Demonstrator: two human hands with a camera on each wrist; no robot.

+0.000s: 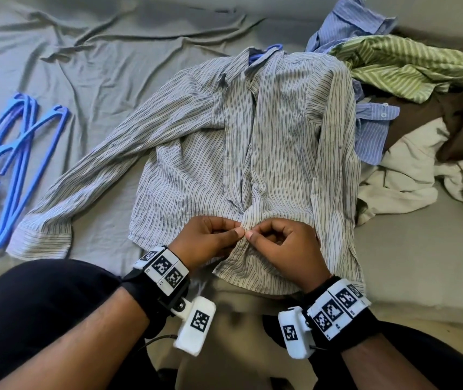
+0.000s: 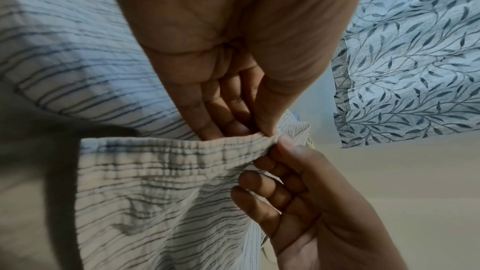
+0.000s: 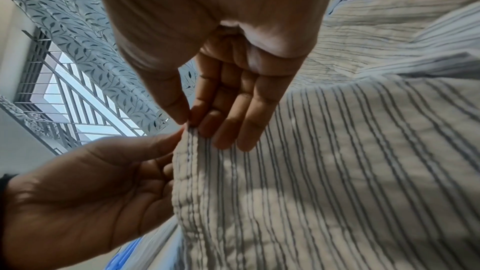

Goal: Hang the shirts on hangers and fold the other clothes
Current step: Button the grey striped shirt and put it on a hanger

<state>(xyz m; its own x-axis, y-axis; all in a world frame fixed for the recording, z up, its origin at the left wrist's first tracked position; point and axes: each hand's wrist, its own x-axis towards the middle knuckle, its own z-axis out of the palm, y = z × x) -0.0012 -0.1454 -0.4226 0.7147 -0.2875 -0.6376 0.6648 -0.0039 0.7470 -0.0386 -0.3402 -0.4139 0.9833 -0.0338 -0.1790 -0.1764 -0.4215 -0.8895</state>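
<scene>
Left fingers: thumb and forefinger of the left hand (image 1: 210, 237) pinch the front edge of the striped shirt (image 1: 280, 142) near its hem; other fingers curled in.
Right fingers: the right hand (image 1: 283, 243) pinches the facing edge the same way, thumb tips of both hands nearly touching.
Wrist views: left wrist view shows the left hand (image 2: 233, 69) gripping the puckered placket, the right hand (image 2: 306, 202) meeting it from below; right wrist view shows the right hand (image 3: 228, 81) on the stitched edge of the striped shirt (image 3: 337, 171), the left hand (image 3: 85, 188) beside it.
Shirt: lies face up on the grey sheet (image 1: 98, 60), front open above the pinch, one sleeve spread to the left, hem at the bed's near edge.
Hanger in shirt: blue hanger hook (image 1: 273, 47) shows at the collar.
Spare hangers: blue hangers (image 1: 8, 164) stacked at the far left of the sheet, well apart from the shirt's body, near the left cuff.
Pile: on the right, touching the shirt, a blue striped shirt (image 1: 354, 21), green striped shirt (image 1: 404, 66), brown garment (image 1: 421, 116), cream garment (image 1: 410, 175).
</scene>
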